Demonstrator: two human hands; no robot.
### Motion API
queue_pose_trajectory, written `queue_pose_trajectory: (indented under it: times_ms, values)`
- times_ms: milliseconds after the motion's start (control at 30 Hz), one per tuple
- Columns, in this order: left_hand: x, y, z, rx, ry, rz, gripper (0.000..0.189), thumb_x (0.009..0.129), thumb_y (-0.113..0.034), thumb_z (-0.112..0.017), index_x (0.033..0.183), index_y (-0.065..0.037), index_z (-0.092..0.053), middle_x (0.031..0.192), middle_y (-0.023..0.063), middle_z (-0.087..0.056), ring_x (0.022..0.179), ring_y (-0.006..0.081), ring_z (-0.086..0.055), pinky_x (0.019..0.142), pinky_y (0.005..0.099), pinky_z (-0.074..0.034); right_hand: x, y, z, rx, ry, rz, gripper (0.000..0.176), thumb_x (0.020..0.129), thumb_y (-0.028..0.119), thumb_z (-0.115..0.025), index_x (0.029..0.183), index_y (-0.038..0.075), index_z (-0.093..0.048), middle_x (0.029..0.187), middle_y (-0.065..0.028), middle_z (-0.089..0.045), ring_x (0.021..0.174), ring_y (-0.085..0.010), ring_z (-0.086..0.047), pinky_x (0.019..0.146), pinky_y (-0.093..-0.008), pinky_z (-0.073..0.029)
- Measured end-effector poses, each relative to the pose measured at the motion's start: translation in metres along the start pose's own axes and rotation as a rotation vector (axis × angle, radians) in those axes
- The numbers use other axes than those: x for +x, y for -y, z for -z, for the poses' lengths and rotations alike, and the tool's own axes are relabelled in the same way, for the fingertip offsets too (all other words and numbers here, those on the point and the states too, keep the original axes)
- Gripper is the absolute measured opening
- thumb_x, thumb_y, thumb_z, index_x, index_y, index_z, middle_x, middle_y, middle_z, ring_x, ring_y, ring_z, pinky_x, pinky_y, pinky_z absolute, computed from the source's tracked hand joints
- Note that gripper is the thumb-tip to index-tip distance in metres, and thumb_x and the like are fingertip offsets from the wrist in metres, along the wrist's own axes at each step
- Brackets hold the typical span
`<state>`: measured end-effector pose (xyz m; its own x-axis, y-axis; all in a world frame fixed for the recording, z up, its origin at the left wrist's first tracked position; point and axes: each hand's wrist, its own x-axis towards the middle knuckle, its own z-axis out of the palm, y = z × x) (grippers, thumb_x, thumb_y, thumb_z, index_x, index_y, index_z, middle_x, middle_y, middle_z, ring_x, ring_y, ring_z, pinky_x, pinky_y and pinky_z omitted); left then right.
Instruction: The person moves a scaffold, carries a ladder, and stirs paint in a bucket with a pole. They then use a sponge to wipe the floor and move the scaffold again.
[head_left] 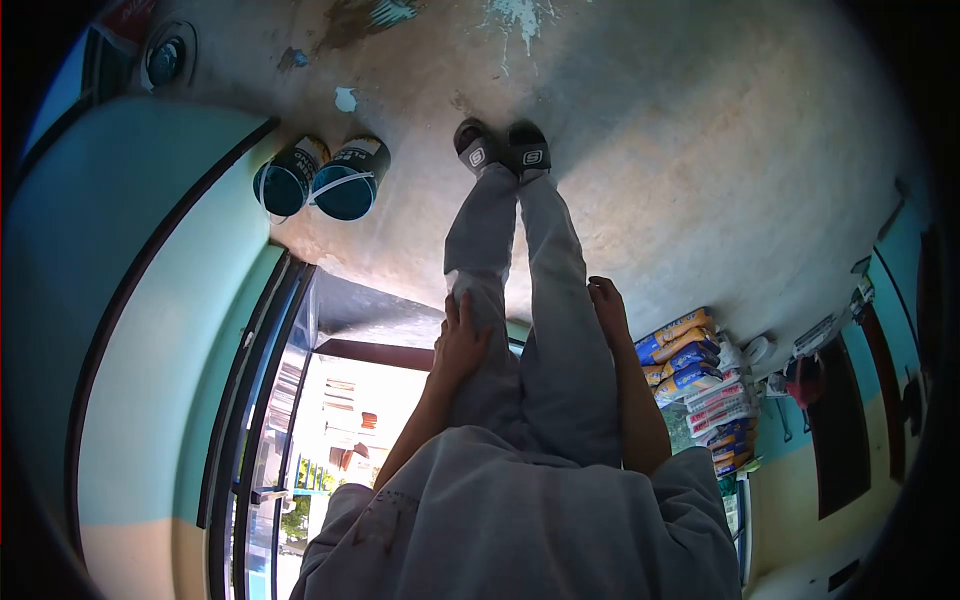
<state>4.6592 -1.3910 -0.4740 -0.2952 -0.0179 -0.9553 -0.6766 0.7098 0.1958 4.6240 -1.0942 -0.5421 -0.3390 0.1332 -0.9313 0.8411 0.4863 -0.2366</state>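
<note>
My left hand (461, 340) lies on the left leg of the grey trousers (483, 235), its fingers stretched out over the cloth. It holds nothing that I can see. Beside the right trouser leg is my right hand (608, 303), with the fingers loosely bent and no object visible in them. Part of its palm side is hidden. Both feet stand close together in dark slippers (528, 150) with a pale logo on the straps.
Two dark paint buckets (350, 180) with white handles stand on the stained floor (700, 150) at the left. Behind them are a pale green wall (150, 300) and a doorway. Several filled bags (690, 370) are stacked at the right.
</note>
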Motion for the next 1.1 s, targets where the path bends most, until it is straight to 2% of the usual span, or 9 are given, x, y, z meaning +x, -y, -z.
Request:
queue_pose_trajectory:
  times_ms: [67, 167, 400, 700, 833, 933, 1033, 1100]
  values:
    - [0.0, -0.001, -0.002, -0.024, -0.03, -0.04, 0.08, 0.086, -0.032, -0.06, 0.147, -0.01, -0.013, 0.148, 0.0293, -0.016, 0.121, 0.052, -0.041, 0.094, 0.055, -0.042, -0.001, 0.0, 0.001, -0.075, -0.005, 0.032, 0.043, 0.089, 0.029, -0.054, 0.119, -0.001, -0.056, 0.1, -0.0164, -0.066, 0.091, -0.0237, -0.064, 0.079, -0.034, -0.049]
    - [0.004, -0.01, -0.006, 0.007, -0.035, -0.037, 0.079, 0.086, -0.028, -0.06, 0.147, -0.007, -0.015, 0.147, 0.0313, -0.016, 0.119, 0.0532, -0.041, 0.093, 0.0566, -0.042, -0.003, -0.004, 0.008, 0.111, 0.022, -0.086, 0.041, 0.089, 0.028, -0.053, 0.12, 0.001, -0.055, 0.098, -0.0144, -0.066, 0.09, -0.0225, -0.065, 0.073, -0.0334, -0.051]
    - [0.01, -0.003, 0.007, 0.008, -0.045, -0.04, 0.077, 0.085, -0.026, -0.06, 0.146, -0.008, -0.016, 0.146, 0.0314, -0.016, 0.119, 0.0541, -0.04, 0.093, 0.0576, -0.041, -0.003, -0.016, 0.011, 0.107, 0.007, -0.155, 0.042, 0.089, 0.031, -0.051, 0.122, 0.005, -0.053, 0.101, -0.0097, -0.065, 0.091, -0.0183, -0.064, 0.069, -0.0303, -0.048]
    - [0.018, 0.029, 0.03, -0.101, -0.054, -0.049, 0.079, 0.085, -0.027, -0.06, 0.146, -0.008, -0.015, 0.146, 0.0302, -0.018, 0.119, 0.0542, -0.041, 0.094, 0.0568, -0.041, -0.015, -0.006, -0.03, 0.151, 0.062, -0.129, 0.04, 0.09, 0.029, -0.052, 0.121, 0.005, -0.053, 0.099, -0.01, -0.065, 0.089, -0.017, -0.062, 0.074, -0.0334, -0.05]
    - [0.017, 0.026, 0.038, -0.094, -0.043, -0.047, 0.078, 0.085, -0.027, -0.06, 0.146, -0.009, -0.016, 0.146, 0.0298, -0.019, 0.118, 0.0538, -0.042, 0.094, 0.0566, -0.042, -0.013, 0.0, -0.04, -0.071, -0.016, 0.057, 0.038, 0.087, 0.027, -0.053, 0.113, 0.0, -0.059, 0.1, -0.0172, -0.065, 0.093, -0.025, -0.063, 0.084, -0.035, -0.048]
    - [0.02, 0.023, 0.043, -0.102, -0.042, -0.04, 0.077, 0.085, -0.027, -0.059, 0.146, -0.01, -0.016, 0.145, 0.0294, -0.02, 0.117, 0.0536, -0.042, 0.094, 0.0566, -0.042, -0.011, 0.006, -0.04, -0.098, -0.009, 0.082, 0.039, 0.087, 0.028, -0.052, 0.113, 0.0, -0.06, 0.101, -0.0181, -0.064, 0.094, -0.0257, -0.062, 0.084, -0.0343, -0.047]
    - [0.022, 0.021, 0.039, -0.106, -0.022, -0.026, 0.077, 0.085, -0.026, -0.06, 0.146, -0.01, -0.016, 0.145, 0.0292, -0.02, 0.117, 0.0538, -0.043, 0.093, 0.0567, -0.042, -0.013, 0.002, -0.035, -0.117, -0.041, 0.055, 0.039, 0.088, 0.029, -0.052, 0.113, -0.001, -0.059, 0.1, -0.0176, -0.065, 0.095, -0.0245, -0.062, 0.084, -0.0339, -0.047]
    - [0.019, 0.021, 0.033, -0.12, -0.001, -0.016, 0.077, 0.084, -0.025, -0.06, 0.146, -0.009, -0.016, 0.145, 0.0293, -0.02, 0.117, 0.0538, -0.043, 0.093, 0.0568, -0.042, -0.017, -0.004, -0.029, -0.071, -0.049, 0.025, 0.037, 0.09, 0.029, -0.053, 0.112, -0.001, -0.06, 0.101, -0.0132, -0.065, 0.09, -0.0199, -0.061, 0.08, -0.031, -0.048]
